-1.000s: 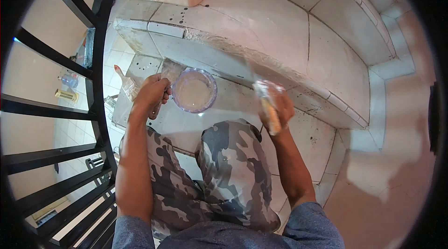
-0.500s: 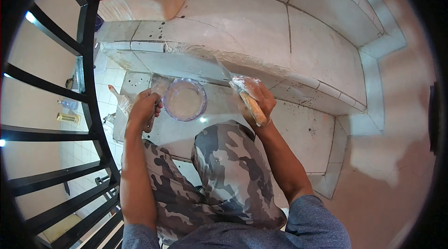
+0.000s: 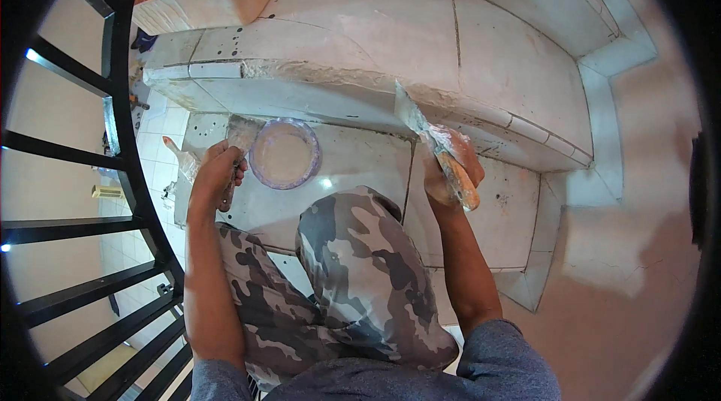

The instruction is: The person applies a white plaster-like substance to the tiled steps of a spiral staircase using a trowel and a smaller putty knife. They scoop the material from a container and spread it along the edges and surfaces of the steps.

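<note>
My left hand (image 3: 214,177) is closed round the handle of a putty knife (image 3: 242,131). Its broad, smeared blade points away from me, beside the round, purplish-rimmed tub (image 3: 317,164) of pale, creamy mix. On the right, a wooden-handled filling knife (image 3: 409,113) is gripped in my right hand (image 3: 464,157), which has white paste on its fingers. The tip of that blade is at the rough, pale front edge of the stair step (image 3: 330,72); whether it touches cannot be told. A paintbrush (image 3: 182,158) lies left of my left hand.
An orange-pink carrier bucket (image 3: 225,7) with a handle stands on the upper step, far left. Black metal railing (image 3: 124,116) runs down the left side, with a tiled floor (image 3: 154,149) below. A wall (image 3: 601,281) closes the right. My camouflage-clad knees (image 3: 353,243) are between my arms.
My right hand has moved right with the filling knife, whose blade now shows more clearly at the step edge. The view has shifted slightly; my left hand still holds its putty knife by the tub.
</note>
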A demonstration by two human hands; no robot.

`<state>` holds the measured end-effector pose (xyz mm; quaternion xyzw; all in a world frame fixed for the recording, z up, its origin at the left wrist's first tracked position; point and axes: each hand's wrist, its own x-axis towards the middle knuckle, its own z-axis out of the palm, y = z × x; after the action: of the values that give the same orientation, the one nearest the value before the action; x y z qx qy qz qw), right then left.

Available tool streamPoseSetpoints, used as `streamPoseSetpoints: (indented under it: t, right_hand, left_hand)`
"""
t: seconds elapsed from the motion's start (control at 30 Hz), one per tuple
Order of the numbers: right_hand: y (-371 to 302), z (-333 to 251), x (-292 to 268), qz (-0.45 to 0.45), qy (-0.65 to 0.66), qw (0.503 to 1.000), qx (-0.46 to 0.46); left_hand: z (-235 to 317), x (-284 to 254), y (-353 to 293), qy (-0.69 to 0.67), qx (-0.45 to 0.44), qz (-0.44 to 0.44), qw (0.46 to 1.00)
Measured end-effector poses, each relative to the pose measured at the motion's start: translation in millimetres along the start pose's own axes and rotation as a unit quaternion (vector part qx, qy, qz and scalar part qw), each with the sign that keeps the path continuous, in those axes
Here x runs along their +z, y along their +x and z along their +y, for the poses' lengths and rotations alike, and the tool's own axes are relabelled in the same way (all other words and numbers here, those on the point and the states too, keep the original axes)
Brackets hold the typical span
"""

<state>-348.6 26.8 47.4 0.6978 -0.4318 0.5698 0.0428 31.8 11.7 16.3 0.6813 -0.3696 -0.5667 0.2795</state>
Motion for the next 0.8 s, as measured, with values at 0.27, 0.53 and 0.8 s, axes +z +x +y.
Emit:
streamPoseSetpoints:
  t: [0.27,0.53,0.8]
  right_hand:
    - [-11,17,-30,0.028,0.004,0.999,0.026]
    - [-11,21,-75,0.015,-0.053,0.989,0.136]
    - [49,11,-106,-0.027,0.05,0.965,0.254]
  left_hand:
    - [2,4,1,0.0,-0.006,0.005,1.0]
    - [5,7,0,0.014,-0.003,0.009,1.0]
    - [6,4,-1,0.016,-0.003,0.011,1.0]
